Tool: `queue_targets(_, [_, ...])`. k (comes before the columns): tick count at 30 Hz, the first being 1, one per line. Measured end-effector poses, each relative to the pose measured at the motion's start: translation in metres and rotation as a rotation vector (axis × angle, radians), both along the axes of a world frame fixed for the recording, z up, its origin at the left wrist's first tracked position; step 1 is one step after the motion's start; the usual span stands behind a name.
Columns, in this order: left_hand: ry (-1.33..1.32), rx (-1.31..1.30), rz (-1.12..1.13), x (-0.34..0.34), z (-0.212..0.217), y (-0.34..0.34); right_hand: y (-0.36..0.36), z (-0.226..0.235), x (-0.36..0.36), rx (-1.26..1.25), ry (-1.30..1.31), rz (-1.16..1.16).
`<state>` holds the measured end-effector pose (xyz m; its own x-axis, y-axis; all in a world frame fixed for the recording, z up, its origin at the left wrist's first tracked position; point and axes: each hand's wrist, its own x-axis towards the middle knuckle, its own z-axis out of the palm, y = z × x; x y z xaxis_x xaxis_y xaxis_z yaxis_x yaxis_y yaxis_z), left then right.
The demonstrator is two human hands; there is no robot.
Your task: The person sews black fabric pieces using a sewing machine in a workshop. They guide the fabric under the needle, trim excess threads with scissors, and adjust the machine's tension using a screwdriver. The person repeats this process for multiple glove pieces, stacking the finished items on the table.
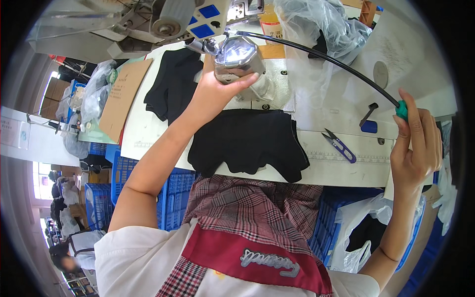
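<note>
My left hand (217, 94) reaches up to the sewing machine's shiny metal head (240, 58). Its thumb lies along the lower edge of the metal, and the other fingers are mostly hidden behind it. Out at the right, my right hand (415, 143) is closed on the green end piece (402, 110) of a black hose (326, 55), which arcs over from the machine. A black cloth piece (242, 141) lies flat at the table's near edge, in front of me. More black fabric (173, 81) lies to the left of my left hand.
Purple thread snips (341, 146) lie on the white table (341, 171), near a ruler strip. Clear plastic bags (326, 24) and a bottle (270, 24) stand behind. Blue crates (175, 198) are below the table edge. A cardboard sheet (123, 99) leans at left; another person (84, 250) is farther off.
</note>
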<state>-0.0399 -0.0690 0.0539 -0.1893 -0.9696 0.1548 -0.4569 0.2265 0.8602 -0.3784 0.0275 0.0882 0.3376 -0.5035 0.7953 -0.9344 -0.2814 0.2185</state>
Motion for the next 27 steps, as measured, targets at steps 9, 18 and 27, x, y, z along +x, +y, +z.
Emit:
queue_targets(9, [0.050, -0.101, -0.008, 0.003, -0.009, -0.007, 0.007, 0.005, -0.001, 0.035, 0.011, -0.010])
queue_targets(18, [-0.060, -0.101, -0.011, 0.004, -0.004, -0.013, 0.012, -0.011, -0.007, 0.114, -0.105, 0.034])
queue_targets(27, [0.042, -0.091, -0.055, 0.004, -0.006, -0.008, 0.042, -0.064, 0.038, 0.162, -0.441, -0.205])
